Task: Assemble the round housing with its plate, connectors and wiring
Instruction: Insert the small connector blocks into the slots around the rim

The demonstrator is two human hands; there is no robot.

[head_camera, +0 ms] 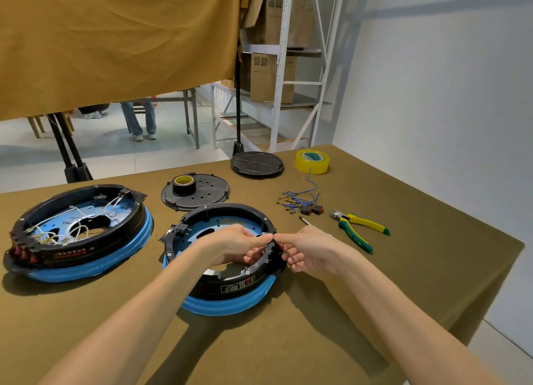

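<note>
From the head view I see the round housing at centre frame on the brown table, blue ring underneath. My left hand curls over its right rim; my right hand pinches a small red-and-black connector against that rim. The loose blue wiring and spare switches lie right of centre, beside the pliers. My worry: pushed in crooked, the connector could jam or pop out, and the housing could slide.
</note>
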